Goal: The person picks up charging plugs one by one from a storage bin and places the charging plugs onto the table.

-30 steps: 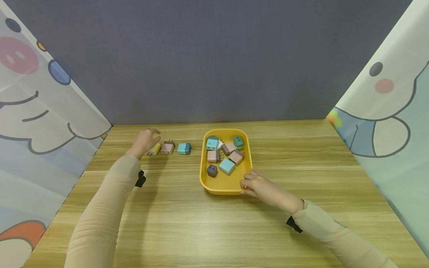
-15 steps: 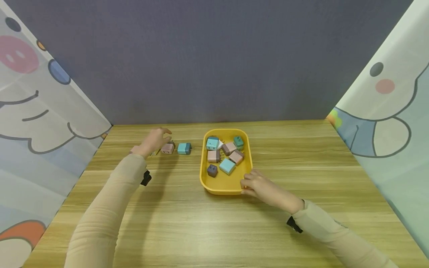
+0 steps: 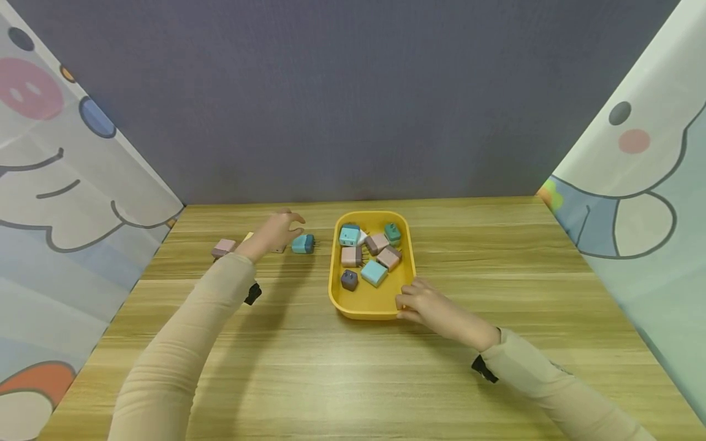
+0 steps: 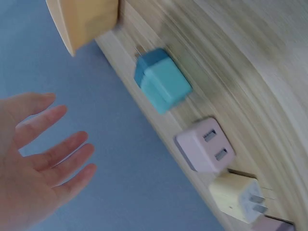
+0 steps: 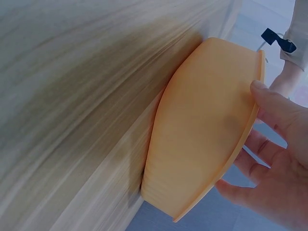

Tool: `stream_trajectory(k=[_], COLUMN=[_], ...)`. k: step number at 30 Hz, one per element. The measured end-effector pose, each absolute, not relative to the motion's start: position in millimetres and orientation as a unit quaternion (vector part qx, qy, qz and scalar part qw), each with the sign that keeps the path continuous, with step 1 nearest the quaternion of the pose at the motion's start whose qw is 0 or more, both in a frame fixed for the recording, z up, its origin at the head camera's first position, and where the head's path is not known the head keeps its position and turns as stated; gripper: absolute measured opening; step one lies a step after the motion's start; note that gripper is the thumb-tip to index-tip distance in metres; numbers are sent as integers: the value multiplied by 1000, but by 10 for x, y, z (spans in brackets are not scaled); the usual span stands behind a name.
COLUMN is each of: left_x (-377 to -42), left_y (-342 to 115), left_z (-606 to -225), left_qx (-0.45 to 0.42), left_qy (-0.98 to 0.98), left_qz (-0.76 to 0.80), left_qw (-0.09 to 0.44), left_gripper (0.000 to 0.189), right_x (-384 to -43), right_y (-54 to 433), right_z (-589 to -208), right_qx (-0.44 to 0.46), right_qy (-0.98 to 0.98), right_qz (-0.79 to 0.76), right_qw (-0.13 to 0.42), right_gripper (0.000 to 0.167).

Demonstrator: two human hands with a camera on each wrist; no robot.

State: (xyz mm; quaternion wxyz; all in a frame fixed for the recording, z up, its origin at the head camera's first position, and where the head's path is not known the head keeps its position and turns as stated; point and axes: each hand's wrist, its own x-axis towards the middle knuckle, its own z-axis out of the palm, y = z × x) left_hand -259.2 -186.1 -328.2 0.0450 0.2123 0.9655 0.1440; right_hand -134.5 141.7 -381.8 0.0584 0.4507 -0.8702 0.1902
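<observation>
My left hand [image 3: 271, 234] hovers over a row of plug chargers on the table, fingers extended and apart, holding nothing. It is nearest to a blue charger [image 3: 301, 244]. In the left wrist view, the blue charger [image 4: 166, 84], a pink charger [image 4: 204, 144] with two ports and a cream charger [image 4: 232, 195] with prongs lie in line. Another pink charger [image 3: 223, 247] lies behind the left hand. My right hand [image 3: 436, 309] grips the near right corner of a yellow tray [image 3: 368, 301], thumb against its outer wall [image 5: 207, 120] and fingers over the rim.
Inside the tray are several chargers, among them a light blue one [image 3: 373, 273], a dark one [image 3: 349, 280] and a green one [image 3: 392, 233]. A dark wall [image 3: 353, 104] rises behind the wooden table [image 3: 342, 380]. Cartoon-printed sheets [image 3: 623, 147] flank both sides.
My left hand has moved right along the row, from beside the yellowish charger to near the blue one, uncovering the leftmost pink charger. The right hand and tray stay put.
</observation>
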Motion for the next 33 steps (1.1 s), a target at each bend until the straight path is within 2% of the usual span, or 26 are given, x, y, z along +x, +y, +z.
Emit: stream_trajectory(k=[14, 27, 33], left_x=[-2428, -2292, -2246], left_y=[-1503, -1193, -1095], left_z=[-3262, -3350, -3384], left_qx=[280, 382, 389], left_qy=[950, 914, 911], left_qz=[127, 128, 111], left_qw=[46, 45, 73], left_gripper=[30, 24, 26], right_x=[-1359, -1355, -1352], right_y=[1428, 1426, 1426], right_z=[-3830, -3821, -3815], right_qx=[455, 453, 454], right_qy=[-867, -869, -868], right_qz=[192, 193, 192], right_qw=[64, 55, 51], right_gripper=[14, 14, 14])
